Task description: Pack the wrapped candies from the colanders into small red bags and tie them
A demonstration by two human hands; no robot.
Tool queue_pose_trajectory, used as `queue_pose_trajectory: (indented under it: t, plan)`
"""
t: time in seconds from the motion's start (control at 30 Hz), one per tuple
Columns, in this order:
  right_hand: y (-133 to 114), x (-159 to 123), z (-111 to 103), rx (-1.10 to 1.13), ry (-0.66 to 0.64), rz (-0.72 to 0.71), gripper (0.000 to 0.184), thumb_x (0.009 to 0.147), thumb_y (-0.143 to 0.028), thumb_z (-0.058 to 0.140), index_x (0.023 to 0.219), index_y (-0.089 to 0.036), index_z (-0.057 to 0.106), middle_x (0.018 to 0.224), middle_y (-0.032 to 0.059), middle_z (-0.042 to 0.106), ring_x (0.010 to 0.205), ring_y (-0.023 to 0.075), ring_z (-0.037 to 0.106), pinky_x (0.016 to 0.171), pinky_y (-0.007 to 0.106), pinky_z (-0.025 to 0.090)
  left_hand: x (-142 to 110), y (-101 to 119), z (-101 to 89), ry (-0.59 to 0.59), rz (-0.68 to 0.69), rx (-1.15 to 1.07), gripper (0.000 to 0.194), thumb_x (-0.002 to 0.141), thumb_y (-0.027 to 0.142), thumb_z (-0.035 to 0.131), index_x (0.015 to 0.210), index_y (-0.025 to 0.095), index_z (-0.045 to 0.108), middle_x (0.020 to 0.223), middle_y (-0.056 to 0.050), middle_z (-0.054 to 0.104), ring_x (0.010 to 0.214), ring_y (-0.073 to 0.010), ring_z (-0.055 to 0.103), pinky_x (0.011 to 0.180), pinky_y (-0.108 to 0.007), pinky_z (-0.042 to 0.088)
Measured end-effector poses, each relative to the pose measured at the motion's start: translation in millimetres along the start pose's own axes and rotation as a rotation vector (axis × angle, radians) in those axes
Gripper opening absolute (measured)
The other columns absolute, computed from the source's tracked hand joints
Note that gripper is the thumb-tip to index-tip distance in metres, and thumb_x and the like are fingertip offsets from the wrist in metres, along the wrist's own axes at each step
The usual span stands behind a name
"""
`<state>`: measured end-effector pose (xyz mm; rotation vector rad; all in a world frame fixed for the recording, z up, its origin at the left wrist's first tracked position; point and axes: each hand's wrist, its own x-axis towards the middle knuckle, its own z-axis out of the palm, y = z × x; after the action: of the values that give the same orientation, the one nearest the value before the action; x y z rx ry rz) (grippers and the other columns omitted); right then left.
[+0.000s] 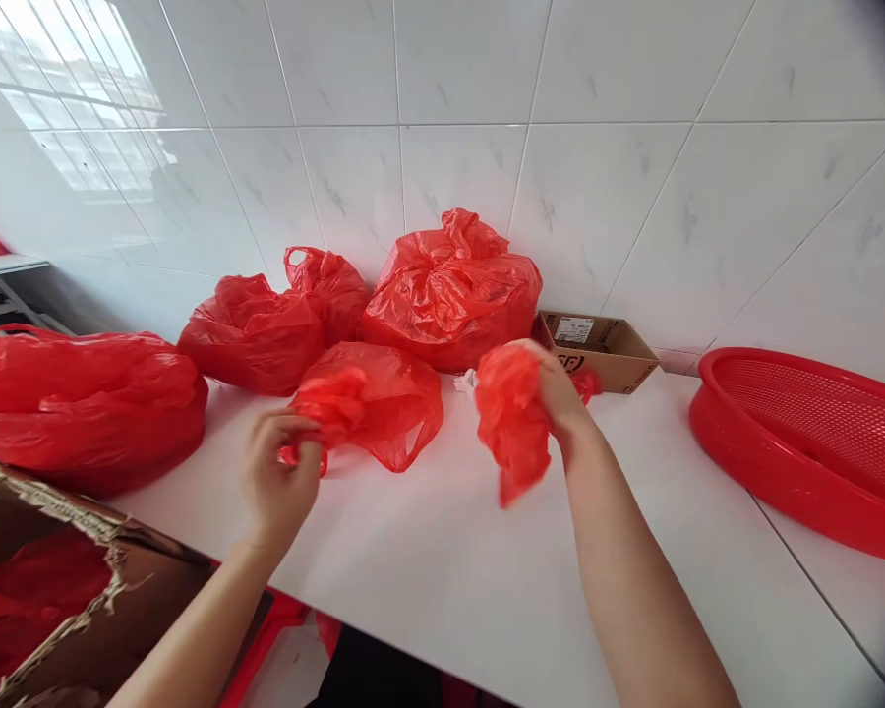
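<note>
Above the front of the white table [442, 580], my left hand [280, 482] pinches a bunched red plastic bag [335, 398], its edges blurred. My right hand [557, 388] grips a second crumpled red plastic bag [512, 418] that hangs down from the fingers. A gap separates the two bunches. Behind my left hand a thin, flattened red bag [405, 393] lies on the table with a handle loop toward me. Just past my right hand is a small open cardboard box [619, 369], partly covered by the hand.
Full red bags stand along the tiled wall: a large knotted one [453, 290], a smaller one [255, 334], and a long one [81, 403] at left. A torn-edged carton [154, 590] holds red material at lower left. A red mesh basket [796, 472] sits at right.
</note>
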<state>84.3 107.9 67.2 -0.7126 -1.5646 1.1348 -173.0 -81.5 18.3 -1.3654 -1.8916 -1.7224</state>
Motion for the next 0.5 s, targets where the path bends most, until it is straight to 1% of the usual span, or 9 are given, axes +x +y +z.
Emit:
queue_pose_trajectory:
  t: [0.03, 0.1, 0.17, 0.2, 0.27, 0.33, 0.4, 0.43, 0.5]
  plan:
    - [1.5, -3.0, 2.3, -0.065, -0.117, 0.028, 0.02, 0.071, -0.03, 0.068, 0.089, -0.023, 0.071, 0.089, 0.0042, 0.073, 0.078, 0.0244, 0.069, 0.072, 0.04, 0.057, -6.5, -0.7, 4.8, -0.094, 0.06, 0.031, 0.009, 0.076, 0.015, 0.056, 0.079, 0.023, 0.06, 0.094, -0.005, 0.059, 0.094, -0.0225, 0.058, 0.081, -0.035, 0.048]
    - [6.3, -9.6, 12.7, -0.254, -0.421, 0.087, 0.031, 0.066, -0.019, 0.068, 0.096, -0.026, 0.074, 0.098, 0.0022, 0.074, 0.09, 0.0256, 0.069, 0.083, 0.042, 0.055, -18.6, -2.8, 19.0, -0.297, 0.156, 0.084, 0.012, 0.076, 0.014, 0.056, 0.076, 0.024, 0.063, 0.09, -0.004, 0.063, 0.087, -0.0221, 0.06, 0.079, -0.035, 0.049]
    - [14.2, -15.9, 27.8, -0.472, -0.695, 0.128, 0.046, 0.07, -0.015, 0.062, 0.111, -0.032, 0.072, 0.112, -0.001, 0.073, 0.104, 0.0248, 0.066, 0.095, 0.041, 0.05, -26.8, -7.2, 35.2, -0.446, 0.22, 0.13, 0.015, 0.078, 0.014, 0.055, 0.078, 0.025, 0.065, 0.091, -0.004, 0.066, 0.086, -0.022, 0.06, 0.075, -0.034, 0.049]
    - [19.1, -18.6, 35.8, -0.546, -0.783, 0.146, 0.05, 0.072, -0.015, 0.06, 0.117, -0.035, 0.069, 0.118, -0.0022, 0.071, 0.109, 0.0241, 0.065, 0.097, 0.04, 0.049, -28.8, -10.6, 42.8, -0.493, 0.239, 0.151, 0.017, 0.08, 0.014, 0.053, 0.079, 0.025, 0.066, 0.095, -0.005, 0.067, 0.088, -0.0226, 0.06, 0.075, -0.034, 0.049]
    - [30.0, -23.5, 51.3, -0.606, -0.837, 0.179, 0.054, 0.075, -0.018, 0.058, 0.125, -0.035, 0.065, 0.126, -0.0013, 0.068, 0.114, 0.0248, 0.064, 0.099, 0.039, 0.048, -27.8, -19.0, 56.0, -0.544, 0.255, 0.191, 0.02, 0.084, 0.014, 0.049, 0.084, 0.024, 0.067, 0.106, -0.007, 0.066, 0.098, -0.0243, 0.058, 0.08, -0.036, 0.05]
    - [40.3, -27.4, 64.2, -0.64, -0.807, 0.2, 0.056, 0.075, -0.023, 0.059, 0.131, -0.028, 0.062, 0.133, 0.0047, 0.064, 0.12, 0.0287, 0.061, 0.101, 0.041, 0.046, -21.4, -28.4, 66.5, -0.585, 0.256, 0.225, 0.023, 0.088, 0.013, 0.046, 0.09, 0.022, 0.067, 0.114, -0.008, 0.065, 0.105, -0.0246, 0.057, 0.086, -0.038, 0.05]
    - [48.0, -30.3, 73.2, -0.673, -0.774, 0.208, 0.058, 0.076, -0.026, 0.058, 0.134, -0.021, 0.059, 0.136, 0.0112, 0.061, 0.123, 0.032, 0.058, 0.103, 0.043, 0.044, -11.8, -37.1, 74.8, -0.634, 0.253, 0.259, 0.023, 0.09, 0.013, 0.047, 0.096, 0.021, 0.067, 0.114, -0.008, 0.066, 0.105, -0.0232, 0.058, 0.089, -0.038, 0.051]
    - [50.3, -31.3, 76.1, -0.68, -0.763, 0.205, 0.058, 0.077, -0.026, 0.057, 0.134, -0.019, 0.059, 0.136, 0.0127, 0.061, 0.123, 0.0322, 0.058, 0.103, 0.043, 0.043, -6.4, -41.0, 78.2, -0.657, 0.248, 0.279, 0.022, 0.091, 0.014, 0.048, 0.1, 0.02, 0.067, 0.113, -0.008, 0.066, 0.104, -0.0225, 0.059, 0.089, -0.039, 0.051]
    - [51.6, -32.4, 78.9, -0.67, -0.764, 0.188, 0.053, 0.077, -0.025, 0.055, 0.13, -0.019, 0.061, 0.133, 0.0113, 0.063, 0.122, 0.0299, 0.058, 0.102, 0.04, 0.043, 4.9, -47.5, 83.5, -0.688, 0.226, 0.327, 0.019, 0.093, 0.018, 0.053, 0.107, 0.018, 0.066, 0.113, -0.008, 0.067, 0.104, -0.0219, 0.061, 0.092, -0.041, 0.051]
